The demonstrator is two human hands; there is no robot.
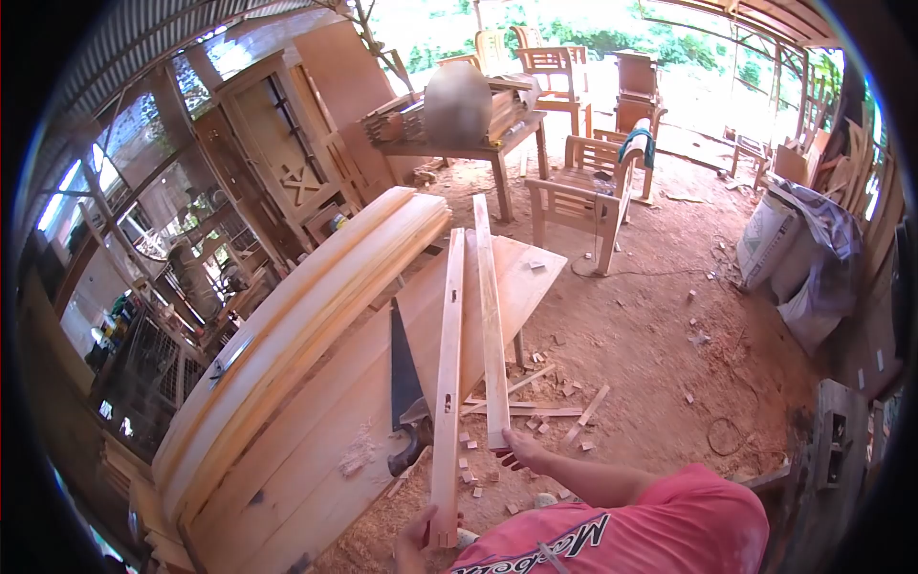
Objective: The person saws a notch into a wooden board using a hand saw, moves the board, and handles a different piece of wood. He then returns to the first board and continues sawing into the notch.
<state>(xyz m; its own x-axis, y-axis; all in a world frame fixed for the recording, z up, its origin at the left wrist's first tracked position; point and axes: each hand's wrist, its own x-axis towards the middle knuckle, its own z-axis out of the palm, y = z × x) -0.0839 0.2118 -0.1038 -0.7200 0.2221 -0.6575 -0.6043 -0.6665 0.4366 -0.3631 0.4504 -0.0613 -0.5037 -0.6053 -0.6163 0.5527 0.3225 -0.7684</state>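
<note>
Left hand (417,538) has its fingers wrapped round the near end of the mortised rail (448,383). Right hand (521,448) is clamped on the end of the second rail (491,325). Both rails lie side by side across the counter (316,450), just right of the handsaw (402,368).

Two long, pale wooden strips point away, side by side. The slotted left rail (447,383) has its near end inside the left hand (416,540) fingers. The right rail (491,325) ends in the right hand (521,448) fingers.
</note>
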